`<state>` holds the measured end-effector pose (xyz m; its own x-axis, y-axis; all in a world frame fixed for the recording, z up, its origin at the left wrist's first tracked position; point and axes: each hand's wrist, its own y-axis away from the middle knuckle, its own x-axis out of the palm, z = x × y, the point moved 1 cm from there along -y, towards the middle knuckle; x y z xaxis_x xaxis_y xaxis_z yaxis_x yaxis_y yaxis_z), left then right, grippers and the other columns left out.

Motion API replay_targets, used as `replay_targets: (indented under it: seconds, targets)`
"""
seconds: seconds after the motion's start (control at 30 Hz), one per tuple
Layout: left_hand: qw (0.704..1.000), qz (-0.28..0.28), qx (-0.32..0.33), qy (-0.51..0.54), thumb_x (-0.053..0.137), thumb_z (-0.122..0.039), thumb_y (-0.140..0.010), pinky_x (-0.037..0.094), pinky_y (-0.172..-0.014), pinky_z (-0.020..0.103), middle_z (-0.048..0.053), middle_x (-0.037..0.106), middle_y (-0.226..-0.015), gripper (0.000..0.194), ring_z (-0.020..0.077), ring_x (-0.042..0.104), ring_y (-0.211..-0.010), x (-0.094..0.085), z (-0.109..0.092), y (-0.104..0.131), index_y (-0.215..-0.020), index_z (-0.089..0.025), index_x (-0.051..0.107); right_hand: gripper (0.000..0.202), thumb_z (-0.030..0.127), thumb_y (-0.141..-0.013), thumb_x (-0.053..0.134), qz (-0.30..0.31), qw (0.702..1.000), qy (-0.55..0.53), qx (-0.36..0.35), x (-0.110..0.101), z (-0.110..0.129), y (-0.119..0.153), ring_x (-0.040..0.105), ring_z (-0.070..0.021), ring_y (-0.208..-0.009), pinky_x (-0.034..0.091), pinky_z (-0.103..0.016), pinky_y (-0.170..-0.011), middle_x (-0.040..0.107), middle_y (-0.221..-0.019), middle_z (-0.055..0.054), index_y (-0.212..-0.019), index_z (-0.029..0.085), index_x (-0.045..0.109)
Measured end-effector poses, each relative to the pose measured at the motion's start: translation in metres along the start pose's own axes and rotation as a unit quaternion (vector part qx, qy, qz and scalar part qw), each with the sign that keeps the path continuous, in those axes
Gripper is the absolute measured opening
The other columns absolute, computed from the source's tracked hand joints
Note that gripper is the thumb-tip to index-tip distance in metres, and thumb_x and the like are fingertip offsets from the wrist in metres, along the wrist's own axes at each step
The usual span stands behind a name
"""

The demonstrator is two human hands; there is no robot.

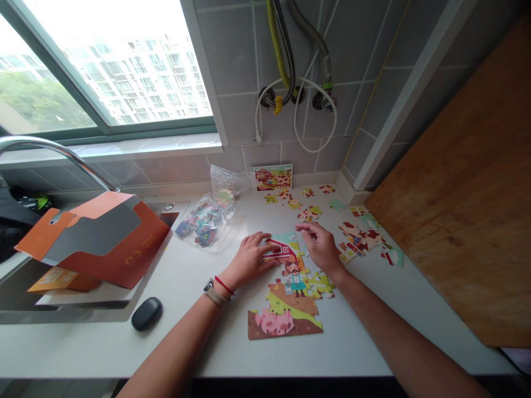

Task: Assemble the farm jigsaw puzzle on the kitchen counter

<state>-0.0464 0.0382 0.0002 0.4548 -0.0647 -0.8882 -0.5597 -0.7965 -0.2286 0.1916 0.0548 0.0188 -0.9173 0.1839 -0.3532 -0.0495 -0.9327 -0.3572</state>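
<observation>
Resting on the jigsaw puzzle (293,309): left hand (252,257), fingers loosely spread at its upper left
right hand (321,247): fingers curled near the upper right edge; cannot tell whether they pinch anything
jigsaw puzzle: partly joined, flat on the countertop (360,354), between the forearms (178,348)
loose pieces (360,239): scattered beyond and beside the right hand
picture card (271,178): standing by the tiled wall (232,159)

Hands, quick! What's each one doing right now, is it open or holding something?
Left hand: open, fingers spread on the puzzle.
Right hand: partly curled; I can't tell if it holds anything.
</observation>
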Motion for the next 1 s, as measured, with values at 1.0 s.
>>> replay_targets:
  seconds: [1.0]
  targets:
    - [0.999, -0.037, 0.028, 0.0, 0.056, -0.048, -0.106, 0.045, -0.112, 0.05, 0.012, 0.062, -0.141, 0.037, 0.0345, 0.051, -0.138, 0.017, 0.005, -0.003, -0.132, -0.024, 0.067, 0.04, 0.038, -0.098, 0.068, 0.343, 0.881, 0.312, -0.09, -0.102, 0.001, 0.094, 0.048, -0.0335, -0.149, 0.042, -0.056, -0.123, 0.055, -0.159, -0.009, -0.137, 0.028, 0.072]
